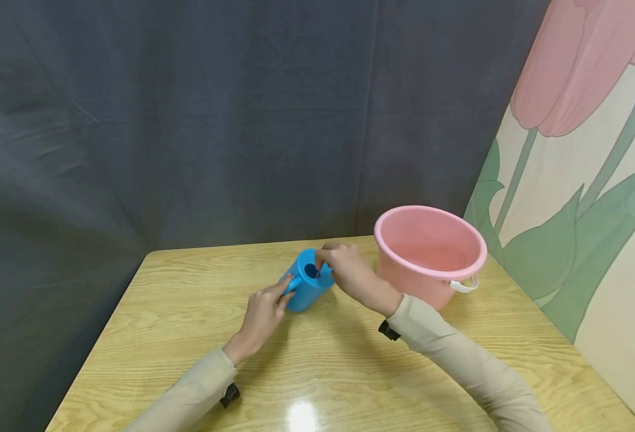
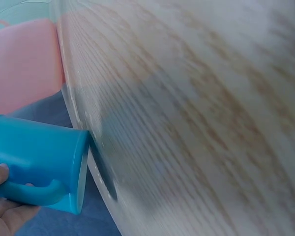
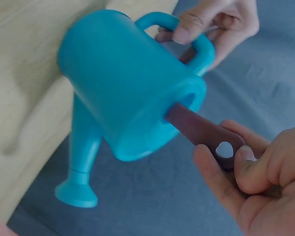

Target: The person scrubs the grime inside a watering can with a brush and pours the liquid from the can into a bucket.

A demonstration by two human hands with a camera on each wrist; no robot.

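Watering can [image 3: 118, 83], one, handle held by left hand [image 1: 261, 311], one brown object [image 3: 199, 127] pinched in right hand [image 1: 352, 275], one pink bucket [image 1: 412, 284]

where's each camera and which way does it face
Head: head-worn, facing forward and down at watering can and bucket; left hand, right hand, sleeves show.
Left wrist: wrist-worn, facing can's side and tabletop; left hand partly shows.
Right wrist: wrist-worn, facing can's opening; both hands show.
Both wrist views share the handle.
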